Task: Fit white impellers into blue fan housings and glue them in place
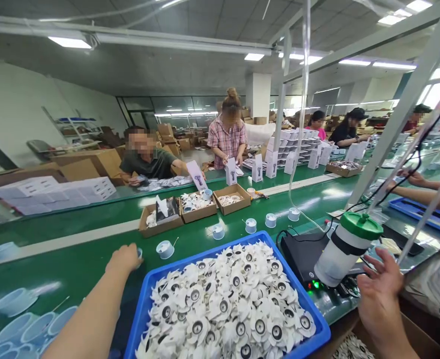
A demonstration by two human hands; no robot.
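Over the green belt, my left hand (124,259) has its fingers curled round a small light-blue round plastic housing (140,254), mostly hidden by the hand. At the right, my right hand (380,294) is raised with the fingers apart and nothing visible in it. Beside it stands a clear bottle with a green lid (358,224), tilted in the view. Between my arms lies a blue tray (134,319) heaped with white fan impellers (223,304) with dark round centres. Similar light-blue housings (165,249) sit in a row behind the tray, several with a thin wire.
More light-blue housings (25,329) crowd the lower left. Cardboard trays (163,229) of small parts stand mid-belt. A black box with green lights (298,254) and cables sits right of the tray. A metal post (399,109) rises at right. Co-workers (227,129) work across the belt.
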